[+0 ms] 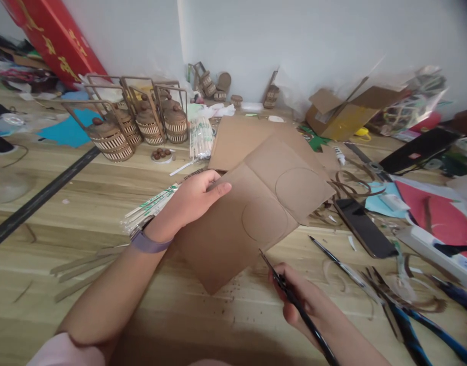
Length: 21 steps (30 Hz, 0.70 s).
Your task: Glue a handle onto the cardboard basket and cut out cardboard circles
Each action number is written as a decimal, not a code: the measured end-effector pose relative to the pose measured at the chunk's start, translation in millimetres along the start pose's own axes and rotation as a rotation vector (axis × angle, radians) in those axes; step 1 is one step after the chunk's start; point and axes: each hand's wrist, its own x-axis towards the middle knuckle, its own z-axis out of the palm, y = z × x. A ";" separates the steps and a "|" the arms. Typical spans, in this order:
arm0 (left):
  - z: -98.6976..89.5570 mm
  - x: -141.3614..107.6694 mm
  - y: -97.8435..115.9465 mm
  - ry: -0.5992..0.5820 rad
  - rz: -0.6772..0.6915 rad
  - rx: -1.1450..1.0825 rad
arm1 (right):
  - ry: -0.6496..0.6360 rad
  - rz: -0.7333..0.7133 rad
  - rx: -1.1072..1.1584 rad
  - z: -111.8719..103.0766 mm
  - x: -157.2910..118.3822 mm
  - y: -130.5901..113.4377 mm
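Note:
A brown cardboard sheet (226, 229) with a crease and two drawn circles is held at a tilt above the wooden table. My left hand (197, 198) grips its left edge, thumb on top and the other fingers hidden behind it. My right hand (304, 300) is closed around a black-handled cutting tool (290, 295), probably scissors. The tool's tip points at the sheet's lower edge, near the lower circle; whether it touches the cardboard is unclear. Behind the held sheet lies another piece of cardboard (233, 140).
Small woven baskets with handles (145, 122) stand at the back left, near packs of sticks (201, 137). An open carton (344, 112) sits at the back right. On the right are a phone (365, 229), a pen (332, 259), blue-handled pliers (401, 315) and red paper (439, 213).

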 end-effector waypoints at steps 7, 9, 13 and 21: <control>2.2 -0.7 6.0 -0.027 0.019 -0.017 | -0.100 0.027 -0.003 -3.5 4.6 -16.0; 0.1 0.0 2.2 -0.026 0.021 -0.025 | -0.116 0.033 -0.007 -9.5 1.4 -14.3; -12.3 2.3 -7.4 -0.055 0.030 0.017 | -0.094 0.045 -0.008 -43.2 -11.8 -0.4; -19.3 -2.4 -2.7 -0.455 0.280 0.213 | 0.439 -0.085 0.384 -68.9 2.8 -9.1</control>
